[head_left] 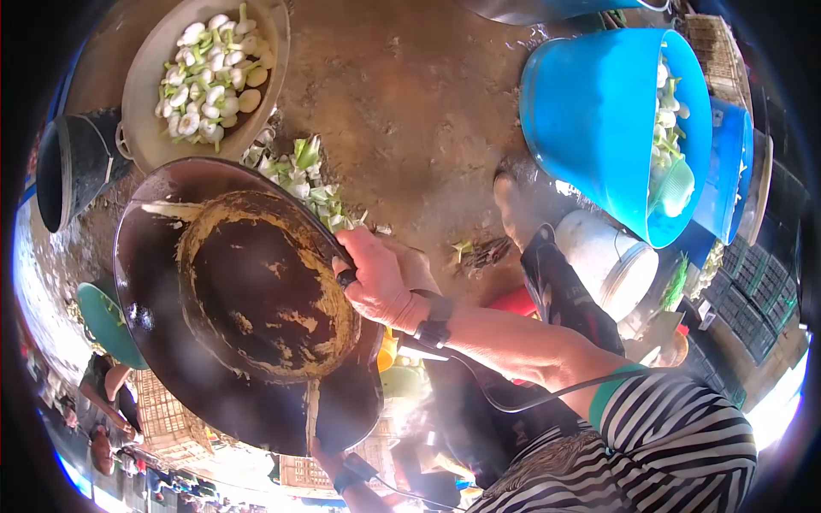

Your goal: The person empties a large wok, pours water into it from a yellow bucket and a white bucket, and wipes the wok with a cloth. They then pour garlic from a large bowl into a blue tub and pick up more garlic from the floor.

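A large dark brown basin (158, 282), its inside smeared with dried tan residue, is tilted up at the left centre. My right hand (376, 278) grips its right rim, fingers wrapped round the edge. Low in the view, my left hand (327, 459) holds the basin's lower rim, with its fingers partly hidden. White-and-green trimmed vegetables (209, 81) fill a grey oval basin (139, 77) at the upper left. Leafy scraps (308, 175) lie on the ground beside the brown basin's upper rim.
A blue tub (577, 111) of similar vegetables stands at the upper right, near a white bucket (603, 265). A black bucket (81, 162) lies left. Near the lower left are a green basin (107, 325), woven baskets (167, 419) and another person (111, 389). My foot (510, 205) is right of centre.
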The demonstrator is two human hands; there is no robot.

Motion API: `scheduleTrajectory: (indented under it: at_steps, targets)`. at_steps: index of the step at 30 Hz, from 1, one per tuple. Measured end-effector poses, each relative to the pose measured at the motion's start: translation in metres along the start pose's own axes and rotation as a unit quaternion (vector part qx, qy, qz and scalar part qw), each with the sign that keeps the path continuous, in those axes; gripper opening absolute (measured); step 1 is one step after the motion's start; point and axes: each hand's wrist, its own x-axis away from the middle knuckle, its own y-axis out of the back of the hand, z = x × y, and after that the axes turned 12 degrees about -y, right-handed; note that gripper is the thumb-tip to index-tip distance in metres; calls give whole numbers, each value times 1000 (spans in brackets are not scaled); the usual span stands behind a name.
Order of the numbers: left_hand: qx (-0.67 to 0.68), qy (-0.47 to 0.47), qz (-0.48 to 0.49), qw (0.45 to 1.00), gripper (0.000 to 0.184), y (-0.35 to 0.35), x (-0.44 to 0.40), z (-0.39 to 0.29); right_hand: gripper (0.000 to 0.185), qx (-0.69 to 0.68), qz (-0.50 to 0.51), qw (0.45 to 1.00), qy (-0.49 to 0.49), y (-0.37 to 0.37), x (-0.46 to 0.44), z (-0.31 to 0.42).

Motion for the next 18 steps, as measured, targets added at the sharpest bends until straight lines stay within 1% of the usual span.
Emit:
scheduleTrajectory:
  at_steps: [1,2,4,5,6,7,8,9,10,11,12,13,14,15,16,17,18]
  targets:
    - [-6,4,-4,1000,47,2,-6,2,23,1,-4,1000,1,1,-2,-2]
    - [-69,10,0,998,50,-5,6,-6,22,-16,24,999,-28,2,-2,-1]
    - [-194,23,12,981,55,-49,56,-37,22,-41,40,998,0,5,-4,-1]
    - [-263,-77,-63,960,58,-50,56,-36,23,-52,47,997,14,11,-5,-2]
    - [-325,-176,-137,919,60,-47,54,-36,28,-57,115,992,-20,21,-6,-6]
    - [-394,-269,-146,866,61,-62,68,-44,31,-67,154,985,-50,38,-7,-11]
    - [-464,-354,-168,794,61,-76,83,-51,34,-76,195,975,-81,62,-6,-17]
    - [-540,-430,-128,712,60,-119,122,-77,37,-87,238,961,-111,90,-4,-24]
    - [-502,-505,-92,697,54,-149,142,-82,42,23,177,984,-4,124,-7,-46]
    - [-460,-577,-55,673,49,-179,161,-86,52,139,87,982,89,158,-10,-67]
    - [-419,-640,-4,644,44,-218,193,-94,49,260,34,961,85,202,-18,-85]
    - [-376,-696,47,610,40,-258,226,-93,46,378,-15,923,75,247,-26,-103]
    - [-357,-724,98,582,37,-291,247,-79,34,315,-142,937,-46,273,-25,-111]
    - [-332,-628,259,655,34,-327,276,-65,27,147,-168,971,-84,308,-32,-150]
    - [-283,-574,373,672,32,-352,292,-40,23,146,-145,969,-134,347,-33,-167]
    - [-149,-373,512,759,32,-392,322,-20,20,142,-123,965,-184,367,-32,-181]
    - [-241,-448,587,630,35,-422,304,11,22,118,-131,963,-201,367,-33,-193]
